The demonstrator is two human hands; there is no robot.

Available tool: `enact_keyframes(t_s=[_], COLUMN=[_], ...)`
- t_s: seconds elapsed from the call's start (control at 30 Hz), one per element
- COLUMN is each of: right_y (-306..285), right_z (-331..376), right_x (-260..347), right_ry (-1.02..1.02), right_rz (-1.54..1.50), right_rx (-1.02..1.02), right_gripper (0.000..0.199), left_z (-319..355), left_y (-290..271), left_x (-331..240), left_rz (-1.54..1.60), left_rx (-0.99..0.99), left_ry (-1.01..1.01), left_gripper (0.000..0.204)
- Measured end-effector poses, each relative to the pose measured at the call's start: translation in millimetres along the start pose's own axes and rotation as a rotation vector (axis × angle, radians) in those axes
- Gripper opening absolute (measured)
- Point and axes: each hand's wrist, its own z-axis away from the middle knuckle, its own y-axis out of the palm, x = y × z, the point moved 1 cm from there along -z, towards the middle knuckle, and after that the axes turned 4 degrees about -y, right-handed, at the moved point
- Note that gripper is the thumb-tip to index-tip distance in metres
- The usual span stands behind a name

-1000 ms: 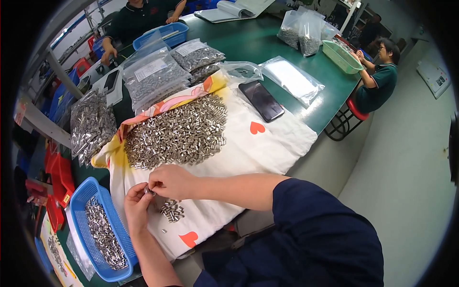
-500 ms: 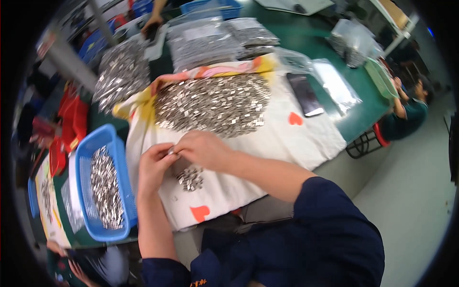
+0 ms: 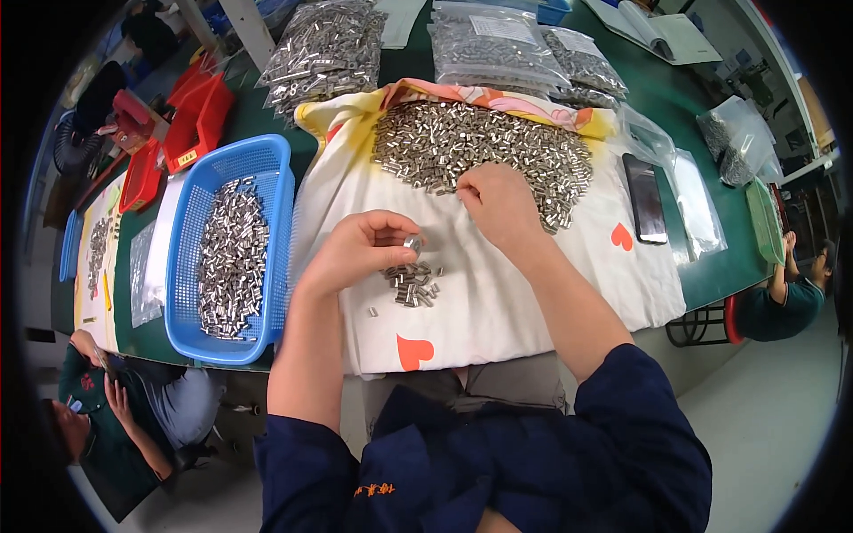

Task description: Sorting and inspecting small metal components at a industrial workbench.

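My left hand is closed, holding a round silver metal piece between thumb and fingers. Just below it, a small heap of short metal cylinders lies on the white cloth, with one loose cylinder to its left. My right hand is at the near edge of a large pile of the same cylinders, its thumb and fingers pinched together. Whatever is between those fingertips is hidden.
A blue basket of metal cylinders stands left of the cloth. Filled plastic bags lie behind it. On the right are a phone and a clear plastic bag. Red bins are at far left. Other people sit at both sides.
My right hand has moved away from my left hand, up and right to the large pile. The round silver piece stays in my left hand. The view has shifted.
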Motion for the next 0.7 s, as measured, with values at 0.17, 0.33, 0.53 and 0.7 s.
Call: enact_keyframes(t_s=[0.17,0.33,0.53,0.7], right_y=[7.3,9.8,-6.0,-4.1], right_z=[3.2,5.6,3.0,8.1], right_x=[3.6,3.6,32.7,44.9], right_ry=[-0.007,-0.038,0.068,0.073], right_rz=[0.259,0.197,-0.301,-0.606], right_rx=[0.061,0.067,0.108,0.198], right_gripper=[0.007,0.005,0.006,0.007], left_z=[-4.0,-4.6,-7.0,-8.0], left_y=[2.8,3.7,1.4,1.0], left_x=[1.4,-0.5,2.9,2.3], left_rz=[0.005,-0.010,0.103,0.106], left_rx=[-0.020,-0.068,-0.102,-0.128], left_ry=[0.031,0.043,0.106,0.143], left_gripper=[0.027,0.026,0.029,0.031])
